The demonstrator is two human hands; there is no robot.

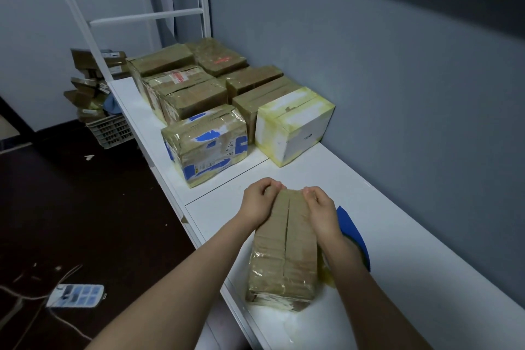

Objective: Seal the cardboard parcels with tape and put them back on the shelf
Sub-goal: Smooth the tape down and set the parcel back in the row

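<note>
Cardboard parcel (284,258) lies lengthwise on white worktop (397,236), close to the front edge. Left grip (257,202) and right grip (319,207) are both clenched on its far top edge, either side of the centre seam. Brown board, wrinkled glossy tape over the near half. Likely light, stiff, slick where taped; best held by the long sides.

Worn on the head, looking forward and steeply down from beside the long front edge of the white bench (397,221). Faces along the bench, turned slightly toward the grey wall (369,65) on the right. Hangs close over the brown taped parcel (284,258), low and central in frame; holds the stacked parcels (199,94) farther up the bench at mid-frame. Takes in the dark floor (85,207) on the left and a white metal frame (147,18) at top left. Wide-angle, bending straight edges near the borders.
</note>
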